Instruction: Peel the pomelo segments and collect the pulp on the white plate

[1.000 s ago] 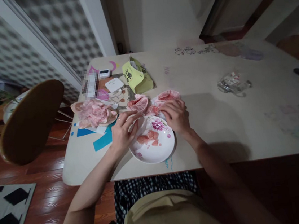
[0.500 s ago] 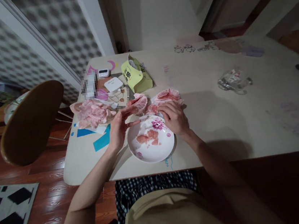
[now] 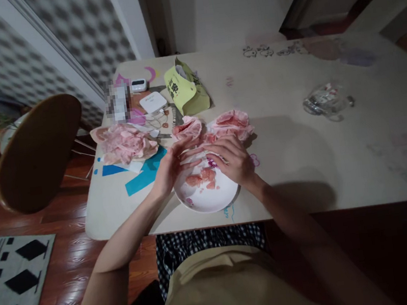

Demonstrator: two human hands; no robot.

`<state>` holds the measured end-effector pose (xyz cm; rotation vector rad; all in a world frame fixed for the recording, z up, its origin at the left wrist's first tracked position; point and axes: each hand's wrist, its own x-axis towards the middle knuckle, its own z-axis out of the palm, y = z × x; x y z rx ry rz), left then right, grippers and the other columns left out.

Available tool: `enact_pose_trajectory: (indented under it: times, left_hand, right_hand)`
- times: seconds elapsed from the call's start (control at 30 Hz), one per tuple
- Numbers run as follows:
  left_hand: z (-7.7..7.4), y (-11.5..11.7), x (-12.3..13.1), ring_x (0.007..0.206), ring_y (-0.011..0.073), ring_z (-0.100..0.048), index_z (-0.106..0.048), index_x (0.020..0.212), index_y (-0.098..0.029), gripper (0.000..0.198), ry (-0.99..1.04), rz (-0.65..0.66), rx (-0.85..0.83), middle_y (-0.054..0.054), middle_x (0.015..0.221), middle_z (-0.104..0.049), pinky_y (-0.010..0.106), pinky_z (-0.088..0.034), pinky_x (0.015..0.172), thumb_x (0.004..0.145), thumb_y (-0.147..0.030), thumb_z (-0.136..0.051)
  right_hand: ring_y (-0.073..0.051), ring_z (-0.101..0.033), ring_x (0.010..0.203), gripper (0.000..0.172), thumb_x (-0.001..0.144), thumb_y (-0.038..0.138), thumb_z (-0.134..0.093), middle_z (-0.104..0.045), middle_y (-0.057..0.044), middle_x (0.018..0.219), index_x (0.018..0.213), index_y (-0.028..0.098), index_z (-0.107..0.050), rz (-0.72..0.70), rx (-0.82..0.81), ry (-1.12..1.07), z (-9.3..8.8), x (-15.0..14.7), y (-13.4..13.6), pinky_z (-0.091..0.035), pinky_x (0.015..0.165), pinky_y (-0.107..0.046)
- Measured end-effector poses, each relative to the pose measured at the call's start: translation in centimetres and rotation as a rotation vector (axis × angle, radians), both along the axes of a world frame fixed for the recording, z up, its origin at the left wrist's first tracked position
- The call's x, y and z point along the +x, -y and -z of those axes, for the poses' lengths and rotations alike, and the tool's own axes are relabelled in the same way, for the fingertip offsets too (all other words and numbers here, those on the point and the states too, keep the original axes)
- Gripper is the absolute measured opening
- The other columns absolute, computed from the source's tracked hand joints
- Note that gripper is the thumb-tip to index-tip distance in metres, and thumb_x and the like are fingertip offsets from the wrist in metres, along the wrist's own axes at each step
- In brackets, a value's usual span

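Note:
A white plate with pink flowers [image 3: 209, 200] lies near the table's front edge, with a few peeled pink pomelo pieces [image 3: 201, 178] on it. My left hand [image 3: 170, 169] and my right hand [image 3: 232, 159] meet over the plate's far rim. Both pinch a pale pomelo segment [image 3: 201, 155] between their fingertips. Just behind them lie two opened pomelo segments, one on the left [image 3: 187, 127] and one on the right [image 3: 231, 124].
A pile of pink peel and membrane [image 3: 124, 142] lies to the left on blue paper scraps [image 3: 143, 175]. Behind are a yellow tissue pack [image 3: 183, 90] and a white box [image 3: 153, 101]. Crumpled clear plastic [image 3: 325, 100] lies at right. A wooden chair [image 3: 36, 153] stands left of the table.
Both hands have drawn together over the plate's far rim and now share one segment. The view has tilted slightly, so the table sits higher in the frame.

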<state>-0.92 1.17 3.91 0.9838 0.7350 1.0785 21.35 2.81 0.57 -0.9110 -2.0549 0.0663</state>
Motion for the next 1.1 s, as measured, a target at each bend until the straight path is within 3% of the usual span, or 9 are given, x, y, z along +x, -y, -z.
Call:
enact_pose_trajectory:
  times: [0.2,0.43,0.6,0.73,0.93,1.0,1.1]
  left_hand:
    - [0.2,0.3,0.3,0.136,0.0356,-0.063,-0.059,0.139,-0.024,0.079,0.012,0.119,-0.046,0.014,0.154,-0.059,0.051,-0.058,0.108,0.087,-0.083,-0.056]
    - [0.0,-0.2,-0.5,0.125,0.0342,-0.07,-0.059,0.14,-0.023,0.074,-0.156,-0.017,0.014,0.015,0.145,-0.066,0.05,-0.061,0.103,0.094,-0.08,-0.047]
    - [0.1,0.2,-0.6,0.106,0.0267,-0.076,-0.071,0.124,-0.019,0.045,-0.539,-0.037,0.248,0.013,0.123,-0.077,0.035,-0.064,0.089,0.099,-0.054,-0.06]
    - [0.7,0.2,-0.6,0.091,0.0212,-0.077,-0.075,0.114,-0.02,0.028,-0.77,-0.062,0.474,0.008,0.112,-0.079,0.031,-0.063,0.082,0.1,-0.04,-0.061]
    - [1.6,0.0,-1.0,0.095,0.0213,-0.075,-0.072,0.119,-0.022,0.028,-1.001,-0.15,0.695,0.008,0.114,-0.077,0.03,-0.061,0.079,0.103,-0.032,-0.051]
    - [1.7,0.0,-1.0,0.097,0.0206,-0.075,-0.07,0.122,-0.023,0.029,-1.044,-0.181,0.732,0.008,0.118,-0.076,0.029,-0.061,0.08,0.103,-0.028,-0.049]
    - [1.7,-0.3,-1.1,0.098,0.0193,-0.073,-0.068,0.123,-0.023,0.029,-1.059,-0.249,0.732,0.008,0.121,-0.073,0.027,-0.06,0.078,0.103,-0.027,-0.049]
  right_hand:
    - [-0.023,-0.065,0.104,0.02,0.098,0.015,-0.066,-0.075,-0.003,0.097,0.109,0.028,-0.077,-0.017,0.055,0.089,-0.6,-0.7,0.7,-0.053,0.095,-0.043]
    - [-0.023,-0.066,0.106,0.026,0.098,0.011,-0.061,-0.078,-0.001,0.101,0.11,0.029,-0.076,-0.059,0.018,0.202,0.0,-0.1,0.6,-0.049,0.097,-0.044]
    - [-0.022,-0.067,0.107,0.03,0.098,0.01,-0.056,-0.079,0.0,0.104,0.109,0.03,-0.075,-0.087,-0.028,0.264,0.1,0.1,0.7,-0.046,0.103,-0.048]
    - [-0.022,-0.069,0.106,0.026,0.098,0.012,-0.058,-0.079,0.0,0.101,0.109,0.029,-0.075,-0.035,0.021,0.227,-0.5,0.7,0.3,-0.044,0.106,-0.047]
    - [-0.023,-0.069,0.099,0.013,0.099,0.021,-0.062,-0.078,-0.002,0.097,0.101,0.027,-0.074,0.236,0.035,-0.046,-1.7,3.1,-1.4,-0.05,0.097,-0.043]
    - [-0.023,-0.069,0.097,0.013,0.1,0.023,-0.061,-0.077,-0.002,0.095,0.098,0.026,-0.074,0.24,0.013,-0.083,-1.8,3.3,-2.3,-0.051,0.093,-0.042]
    - [-0.024,-0.068,0.104,0.015,0.1,0.023,-0.059,-0.076,-0.003,0.1,0.101,0.026,-0.073,0.134,-0.08,0.0,-2.0,2.6,-4.2,-0.051,0.098,-0.043]
